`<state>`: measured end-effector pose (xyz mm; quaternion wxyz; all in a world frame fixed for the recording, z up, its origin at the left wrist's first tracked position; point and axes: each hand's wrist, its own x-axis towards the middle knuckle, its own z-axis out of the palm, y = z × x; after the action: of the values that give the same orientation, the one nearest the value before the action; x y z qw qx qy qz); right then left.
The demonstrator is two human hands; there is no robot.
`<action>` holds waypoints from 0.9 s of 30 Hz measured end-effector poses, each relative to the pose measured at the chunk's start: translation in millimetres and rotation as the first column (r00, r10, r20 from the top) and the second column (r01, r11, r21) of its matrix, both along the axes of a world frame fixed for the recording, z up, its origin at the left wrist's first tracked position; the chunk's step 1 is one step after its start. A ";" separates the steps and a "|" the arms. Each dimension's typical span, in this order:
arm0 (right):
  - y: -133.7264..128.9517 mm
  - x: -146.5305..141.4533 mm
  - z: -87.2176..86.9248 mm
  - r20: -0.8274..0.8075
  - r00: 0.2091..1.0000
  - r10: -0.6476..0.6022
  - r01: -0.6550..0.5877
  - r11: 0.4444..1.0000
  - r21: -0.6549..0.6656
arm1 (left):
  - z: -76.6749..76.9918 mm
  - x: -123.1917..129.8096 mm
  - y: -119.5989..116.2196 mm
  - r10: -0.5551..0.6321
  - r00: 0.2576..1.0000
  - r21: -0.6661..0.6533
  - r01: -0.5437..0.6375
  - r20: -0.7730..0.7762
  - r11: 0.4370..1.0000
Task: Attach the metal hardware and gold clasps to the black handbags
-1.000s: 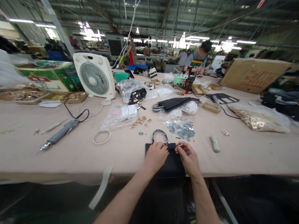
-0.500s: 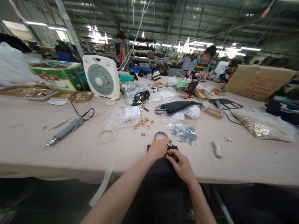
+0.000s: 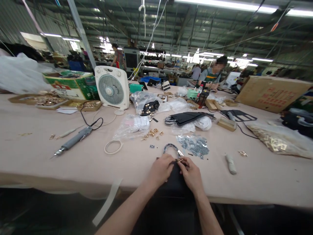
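Note:
A black bag panel (image 3: 174, 182) lies at the table's front edge. From its far edge rises a curved handle (image 3: 170, 145), which seems wrapped in clear film, with a gold metal fitting (image 3: 180, 153) at its right end. My left hand (image 3: 161, 169) is closed on the panel's top edge, its fingertips partly hidden. Beside it, my right hand (image 3: 190, 171) pinches a small gold piece of hardware (image 3: 180, 160) against that edge. Beyond the hands lie loose gold fittings (image 3: 153, 133) and a spread of grey metal plates (image 3: 194, 146).
An electric screwdriver (image 3: 73, 141) and a tape roll (image 3: 113, 147) lie to the left, before a white fan (image 3: 112, 87). Black panels (image 3: 188, 118) are stacked behind. At right are a bag of gold parts (image 3: 278, 138) and a carton (image 3: 271, 93). A co-worker (image 3: 211, 75) sits across.
My left hand has come down from the handle's fitting onto the panel's edge, leaving the fitting exposed. My right hand stays at the edge with the gold piece. The view has tilted slightly up.

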<state>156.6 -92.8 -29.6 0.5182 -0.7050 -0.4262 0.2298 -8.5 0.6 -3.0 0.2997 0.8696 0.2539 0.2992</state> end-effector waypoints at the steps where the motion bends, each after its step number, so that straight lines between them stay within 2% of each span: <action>1: -0.3 -0.4 0.6 -0.009 1.000 0.002 -0.002 1.000 0.004 | 0.1 -6.1 -3.5 0.054 0.998 0.047 -0.052 -0.042 0.998; 3: -0.8 -1.4 2.4 -0.042 0.999 0.011 -0.010 1.000 0.012 | -0.5 -16.6 -8.8 0.231 0.967 0.115 -0.219 -0.110 0.969; 6: -1.9 -2.6 6.4 -0.114 0.992 0.045 -0.040 0.998 0.043 | -2.5 -24.2 -13.2 0.447 0.872 0.105 -0.434 -0.201 0.895; 8: -3.3 -2.4 9.4 -0.144 0.988 0.063 -0.052 0.996 0.078 | -3.0 -23.6 -14.5 0.476 0.843 0.068 -0.476 -0.250 0.877; 11: -5.8 -1.2 12.3 -0.162 0.985 0.051 -0.032 0.992 0.118 | -0.4 -19.4 -12.8 0.464 0.851 -0.001 -0.478 -0.245 0.878; 14: -8.6 -0.8 12.7 -0.173 0.983 0.055 -0.028 0.988 0.155 | 5.4 -16.8 -5.6 0.449 0.875 -0.202 -0.480 -0.183 0.854; 16: -11.9 -1.3 13.3 -0.188 0.979 0.075 -0.038 0.981 0.191 | 9.2 -14.8 0.0 0.377 0.920 -0.442 -0.382 -0.103 0.812; 17: -14.4 -1.7 14.0 -0.194 0.978 0.081 -0.040 0.977 0.208 | 10.5 -12.8 2.1 0.324 0.945 -0.573 -0.288 -0.040 0.768; 18: -17.5 -2.0 15.2 -0.193 0.978 0.080 -0.035 0.973 0.227 | 11.4 -10.0 3.4 0.273 0.961 -0.690 -0.175 0.035 0.703; 20: -25.1 -2.2 17.9 -0.143 0.987 0.076 -0.038 0.967 0.251 | 12.0 -1.3 3.8 0.211 0.960 -0.844 0.044 0.184 0.535; 21: -29.2 -1.9 19.1 -0.091 0.993 0.077 -0.051 0.966 0.255 | 11.7 4.5 3.0 0.202 0.950 -0.880 0.122 0.237 0.460; 23: -36.0 0.0 20.6 0.032 0.997 0.074 -0.079 0.963 0.257 | 10.7 18.0 0.6 0.208 0.934 -0.910 0.201 0.289 0.364; 25: -39.4 4.3 20.5 0.126 0.992 0.013 -0.048 0.960 0.277 | 9.7 32.9 -2.4 0.217 0.925 -0.920 0.235 0.310 0.312; 27: -39.1 11.0 19.5 0.159 0.978 -0.134 0.079 0.947 0.311 | 9.7 47.3 -5.8 0.213 0.919 -0.923 0.269 0.331 0.275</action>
<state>167.6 -131.9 -10.1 0.5915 -0.6570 -0.4622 0.0694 38.7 -5.1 6.8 0.8112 0.4363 0.3008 0.2472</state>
